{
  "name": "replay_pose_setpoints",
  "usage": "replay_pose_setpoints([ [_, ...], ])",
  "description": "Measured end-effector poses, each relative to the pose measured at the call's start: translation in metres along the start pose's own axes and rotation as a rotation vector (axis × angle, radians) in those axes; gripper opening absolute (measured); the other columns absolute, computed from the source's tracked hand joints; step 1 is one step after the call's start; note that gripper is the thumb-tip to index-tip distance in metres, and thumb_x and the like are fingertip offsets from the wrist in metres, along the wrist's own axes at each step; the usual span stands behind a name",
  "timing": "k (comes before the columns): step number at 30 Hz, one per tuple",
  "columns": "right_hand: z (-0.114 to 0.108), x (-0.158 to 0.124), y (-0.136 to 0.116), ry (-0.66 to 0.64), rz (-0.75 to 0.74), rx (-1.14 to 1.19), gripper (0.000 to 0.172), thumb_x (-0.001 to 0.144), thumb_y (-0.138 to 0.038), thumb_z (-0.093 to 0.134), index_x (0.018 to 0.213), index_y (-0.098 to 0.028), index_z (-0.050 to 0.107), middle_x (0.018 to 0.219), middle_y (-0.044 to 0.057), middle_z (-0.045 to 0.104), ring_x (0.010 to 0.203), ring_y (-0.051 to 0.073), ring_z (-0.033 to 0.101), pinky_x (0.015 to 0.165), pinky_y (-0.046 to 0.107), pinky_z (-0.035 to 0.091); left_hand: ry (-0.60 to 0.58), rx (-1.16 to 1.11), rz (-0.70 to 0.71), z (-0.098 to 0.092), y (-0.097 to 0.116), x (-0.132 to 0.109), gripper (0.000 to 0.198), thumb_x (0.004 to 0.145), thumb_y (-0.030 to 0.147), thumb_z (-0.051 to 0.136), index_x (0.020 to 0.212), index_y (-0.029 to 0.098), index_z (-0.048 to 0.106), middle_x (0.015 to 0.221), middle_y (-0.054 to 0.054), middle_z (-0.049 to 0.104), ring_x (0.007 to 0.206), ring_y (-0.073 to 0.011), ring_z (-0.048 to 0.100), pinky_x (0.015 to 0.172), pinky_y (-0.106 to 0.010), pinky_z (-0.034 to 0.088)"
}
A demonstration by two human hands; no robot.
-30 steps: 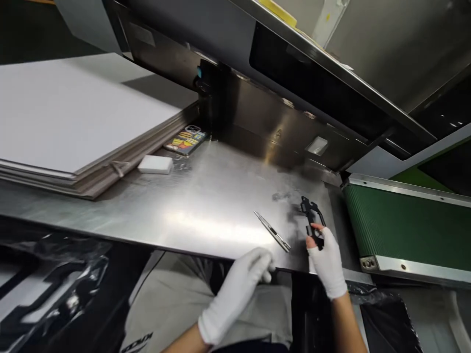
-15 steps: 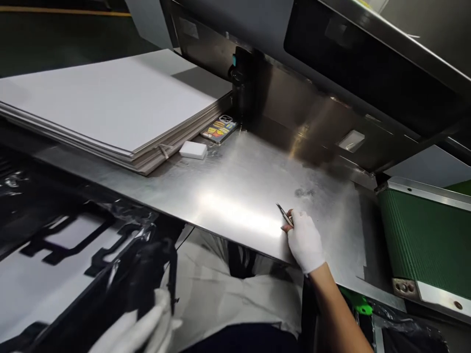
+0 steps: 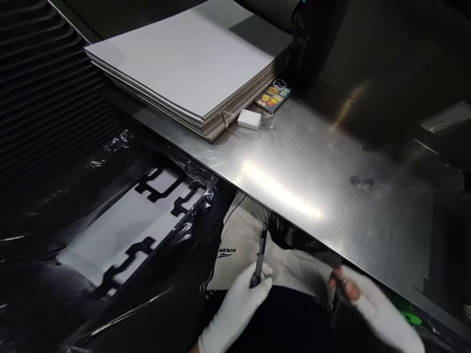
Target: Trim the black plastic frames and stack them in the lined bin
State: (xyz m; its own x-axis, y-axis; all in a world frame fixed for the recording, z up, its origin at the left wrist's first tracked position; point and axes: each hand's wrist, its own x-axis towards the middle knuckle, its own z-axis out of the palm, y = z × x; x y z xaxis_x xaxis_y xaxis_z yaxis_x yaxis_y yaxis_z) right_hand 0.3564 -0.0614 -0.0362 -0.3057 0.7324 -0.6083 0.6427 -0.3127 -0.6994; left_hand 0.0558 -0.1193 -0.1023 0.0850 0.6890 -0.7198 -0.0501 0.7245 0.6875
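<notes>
A thin black plastic part stands edge-on in my left hand, which wears a white glove and pinches its lower end over my lap. My right hand, gloved with bare fingertips, is closed beside the front edge of the metal table. Motion smears it; a dark blurred shape at its fingers fits the tweezers seen in it before. To the left, several black bracket-shaped parts lie on a white sheet over black plastic wrap.
A stack of large white boards sits on the metal table. Next to it are a small white block and a phone in a colourful case. Black ribbed material fills the upper left.
The view has swung left and down. My right hand has come off the tabletop toward my lap. My left hand has moved over my lap, still holding the black part, now more plainly seen.
</notes>
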Motion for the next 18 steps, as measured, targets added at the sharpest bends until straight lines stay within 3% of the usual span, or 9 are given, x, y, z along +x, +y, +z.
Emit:
replay_pose_setpoints([
  [2,0.041,0.001,-0.008,-0.203,-0.002,0.012,0.066,0.107,-0.079,0.029,0.098,-0.025,0.067,0.092,0.006,0.069,0.086,0.025,0.063,0.08,0.036,0.054,0.008,0.07,0.051,0.002,0.001,-0.002,0.013,0.086,0.035,0.056,0.089,0.022,0.059,0.085,0.0,0.059,0.079,-0.0208,0.056,0.078,-0.035,0.047],
  [3,0.061,0.006,-0.012,-0.228,-0.012,0.025,0.064,0.108,-0.077,0.028,0.095,-0.025,0.064,0.089,0.004,0.067,0.082,0.023,0.061,0.077,0.034,0.052,0.016,0.112,0.078,0.004,0.0,-0.003,0.011,0.087,0.033,0.055,0.085,0.022,0.057,0.082,0.0,0.059,0.079,-0.0214,0.057,0.078,-0.035,0.047],
  [7,0.115,0.029,-0.026,-0.103,-0.077,-0.041,0.055,0.113,-0.067,0.028,0.089,-0.024,0.053,0.082,0.0,0.063,0.073,0.017,0.06,0.07,0.029,0.045,0.024,0.298,0.159,0.014,-0.003,-0.006,0.008,0.089,0.027,0.053,0.083,0.023,0.057,0.082,-0.003,0.068,0.081,-0.0233,0.063,0.076,-0.035,0.047],
  [10,0.124,0.035,-0.031,-0.074,-0.073,-0.166,0.051,0.115,-0.06,0.028,0.093,-0.025,0.057,0.084,0.002,0.069,0.074,0.019,0.066,0.071,0.031,0.045,0.011,0.383,0.203,0.019,-0.005,-0.008,0.011,0.092,0.026,0.05,0.082,0.024,0.053,0.082,-0.005,0.07,0.076,-0.0232,0.064,0.072,-0.035,0.045],
  [18,0.116,0.034,-0.034,-0.156,-0.034,-0.229,0.047,0.116,-0.055,0.031,0.097,-0.026,0.063,0.077,-0.001,0.07,0.066,0.019,0.067,0.064,0.029,0.045,-0.013,0.402,0.204,0.021,-0.013,-0.005,0.01,0.095,0.024,0.053,0.088,0.023,0.06,0.084,-0.006,0.074,0.077,-0.0243,0.068,0.073,-0.036,0.048],
])
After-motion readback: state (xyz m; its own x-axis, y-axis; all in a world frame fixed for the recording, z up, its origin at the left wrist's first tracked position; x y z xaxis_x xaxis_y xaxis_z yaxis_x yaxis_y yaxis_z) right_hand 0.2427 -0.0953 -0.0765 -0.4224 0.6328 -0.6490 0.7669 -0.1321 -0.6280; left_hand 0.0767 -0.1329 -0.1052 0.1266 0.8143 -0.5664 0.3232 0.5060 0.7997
